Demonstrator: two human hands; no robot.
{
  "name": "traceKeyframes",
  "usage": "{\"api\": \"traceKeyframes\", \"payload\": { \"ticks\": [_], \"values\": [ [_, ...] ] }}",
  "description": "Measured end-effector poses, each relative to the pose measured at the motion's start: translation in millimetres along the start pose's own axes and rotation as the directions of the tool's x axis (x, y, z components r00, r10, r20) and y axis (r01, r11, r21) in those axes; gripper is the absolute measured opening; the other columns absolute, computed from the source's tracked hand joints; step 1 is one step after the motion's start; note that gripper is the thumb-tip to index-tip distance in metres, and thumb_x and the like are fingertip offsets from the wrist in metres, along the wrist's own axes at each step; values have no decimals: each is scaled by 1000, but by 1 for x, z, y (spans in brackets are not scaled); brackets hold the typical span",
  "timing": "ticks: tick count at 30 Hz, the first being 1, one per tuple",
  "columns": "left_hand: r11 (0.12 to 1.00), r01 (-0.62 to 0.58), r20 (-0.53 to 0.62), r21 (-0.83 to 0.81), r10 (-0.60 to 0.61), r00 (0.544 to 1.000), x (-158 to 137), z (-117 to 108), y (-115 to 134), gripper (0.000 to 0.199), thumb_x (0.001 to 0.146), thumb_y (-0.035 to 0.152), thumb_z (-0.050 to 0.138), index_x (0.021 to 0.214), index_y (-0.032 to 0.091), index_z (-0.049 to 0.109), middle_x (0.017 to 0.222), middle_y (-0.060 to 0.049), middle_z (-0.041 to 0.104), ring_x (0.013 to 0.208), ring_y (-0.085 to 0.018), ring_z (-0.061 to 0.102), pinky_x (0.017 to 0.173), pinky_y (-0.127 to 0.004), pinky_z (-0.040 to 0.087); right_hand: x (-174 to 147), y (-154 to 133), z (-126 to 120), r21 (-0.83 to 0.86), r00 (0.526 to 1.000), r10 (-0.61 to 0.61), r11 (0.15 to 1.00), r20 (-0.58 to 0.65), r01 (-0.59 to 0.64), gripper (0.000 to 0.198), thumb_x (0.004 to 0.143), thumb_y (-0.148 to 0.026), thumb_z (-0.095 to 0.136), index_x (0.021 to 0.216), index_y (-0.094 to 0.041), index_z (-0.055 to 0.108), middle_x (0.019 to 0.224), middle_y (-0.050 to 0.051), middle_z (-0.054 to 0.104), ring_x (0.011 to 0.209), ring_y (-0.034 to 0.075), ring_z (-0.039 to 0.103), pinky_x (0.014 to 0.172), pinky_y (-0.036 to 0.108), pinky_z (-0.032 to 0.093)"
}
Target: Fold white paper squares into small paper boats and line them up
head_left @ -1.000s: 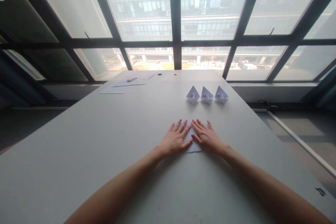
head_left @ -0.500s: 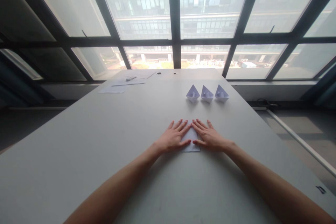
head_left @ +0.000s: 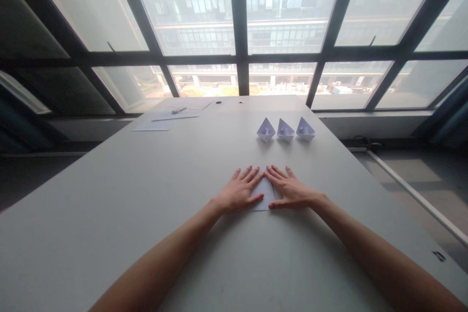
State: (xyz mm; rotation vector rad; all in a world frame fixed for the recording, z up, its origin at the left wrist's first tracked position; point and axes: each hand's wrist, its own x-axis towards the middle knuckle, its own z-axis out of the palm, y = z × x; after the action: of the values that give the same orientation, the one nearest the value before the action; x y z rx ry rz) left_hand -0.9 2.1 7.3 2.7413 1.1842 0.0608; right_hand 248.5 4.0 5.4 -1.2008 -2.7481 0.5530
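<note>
A folded piece of white paper (head_left: 263,194) lies flat on the table between my hands, its upper part and sides partly covered by them. My left hand (head_left: 242,189) rests on its left side, fingers spread and thumb stretched across the paper. On the other side, my right hand (head_left: 287,188) lies with fingers spread, fingertips near the paper's top and the thumb at its lower right corner. The two index fingertips almost meet above the middle of the paper. Neither hand grips anything.
Three folded paper boats (head_left: 285,131) stand in a row beyond my hands. Loose paper sheets (head_left: 153,125) lie at the far left of the white table (head_left: 153,195), with a small white object (head_left: 179,109) on top. Large windows (head_left: 197,14) rise behind the table.
My right thumb has slid down to the paper's lower right corner, away from the left thumb. The whole view has shifted slightly; the boats stand as before.
</note>
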Motion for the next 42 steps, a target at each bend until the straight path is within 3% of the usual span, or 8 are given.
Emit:
{"api": "traceKeyframes", "payload": {
  "ticks": [11, 15, 26, 31, 42],
  "values": [
    [1000, -1, 22, 22, 0, 1000, 0, -2, 1, 77, 96, 70, 22, 158, 28, 8, 164, -5, 7, 151, -28, 4, 119, -52, 6, -1, 0, 0, 51, 1000, -3, 999, -24, 4, 114, 74, -82, 54, 158, -22, 6, 163, 10, 8, 150, 33, 4, 118, 56, -6],
    [1000, -4, 21, 20, 3, 1000, -1, -3, 1, 76, 96, 69, 22, 158, 28, 7, 164, -5, 7, 151, -29, 5, 119, -52, 6, -2, 0, 0, 62, 999, 11, 998, -43, -8, 101, 83, -78, 47, 158, -23, 9, 163, 9, 11, 150, 31, 7, 119, 54, -5],
    [1000, -9, 19, 27, 8, 1000, -1, -2, 1, 78, 96, 71, 21, 158, 27, 8, 164, -5, 9, 151, -30, 5, 119, -53, 8, -2, -1, 2, 21, 999, -12, 1000, -44, 13, 113, 73, -82, 55, 158, -23, 9, 163, 11, 9, 150, 34, 6, 118, 57, -3],
    [999, -8, 14, 31, 8, 1000, -1, -4, 1, 76, 96, 69, 22, 158, 28, 8, 164, -4, 9, 151, -30, 6, 119, -52, 9, -2, -3, 2, 23, 998, 4, 1000, -60, -3, 102, 81, -79, 47, 158, -23, 9, 163, 9, 10, 150, 31, 6, 119, 55, -5],
    [1000, -6, 28, 22, 5, 1000, 0, -3, 0, 77, 95, 71, 22, 158, 28, 8, 164, -4, 7, 151, -29, 5, 119, -53, 8, -3, 1, -3, 67, 1000, -20, 998, -12, 21, 116, 70, -81, 60, 158, -25, 9, 163, 11, 5, 150, 34, 2, 118, 56, -7]
  ]
}}
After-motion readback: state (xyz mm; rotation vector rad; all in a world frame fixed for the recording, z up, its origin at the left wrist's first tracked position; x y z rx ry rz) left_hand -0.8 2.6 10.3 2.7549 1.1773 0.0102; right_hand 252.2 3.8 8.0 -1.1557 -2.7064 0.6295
